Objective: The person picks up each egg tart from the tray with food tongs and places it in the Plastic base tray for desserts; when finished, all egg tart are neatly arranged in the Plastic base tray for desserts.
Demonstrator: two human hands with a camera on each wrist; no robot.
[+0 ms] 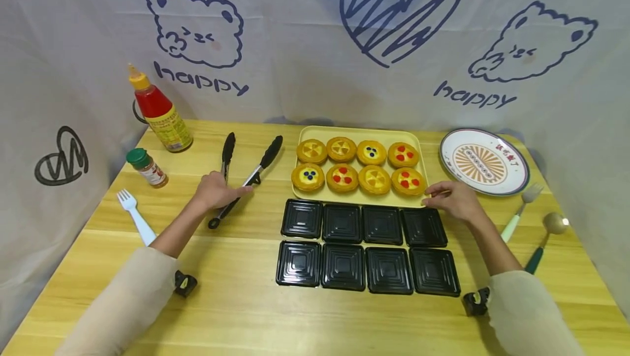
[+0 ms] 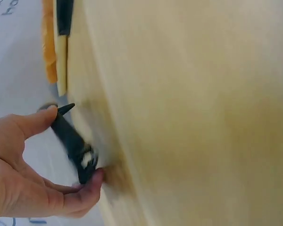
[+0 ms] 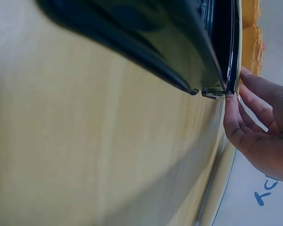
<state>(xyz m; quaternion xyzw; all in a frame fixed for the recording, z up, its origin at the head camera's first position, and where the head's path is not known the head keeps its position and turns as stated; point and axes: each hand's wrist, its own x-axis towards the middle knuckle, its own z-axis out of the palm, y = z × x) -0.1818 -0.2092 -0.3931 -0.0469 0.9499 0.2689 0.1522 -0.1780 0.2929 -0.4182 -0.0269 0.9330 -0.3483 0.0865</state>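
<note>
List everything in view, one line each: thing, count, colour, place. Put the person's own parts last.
tongs: 1, black and metal, left of tray, under the left hand
tarts: 8, golden with yellow, red or blue centres, on the tray in two rows
tray: 1, pale yellow, table centre back
square containers: 8, black, two rows in front of tray
plate: 1, white with orange pattern, back right
sauce bottle: 1, red, back left
spice jar: 1, green cap, left
white fork: 1, left
fork: 1, right, by plate
spoon: 1, green handle, far right
table: 1, light wood
left hand: grips tongs
right hand: fingers at tray's near right corner
</note>
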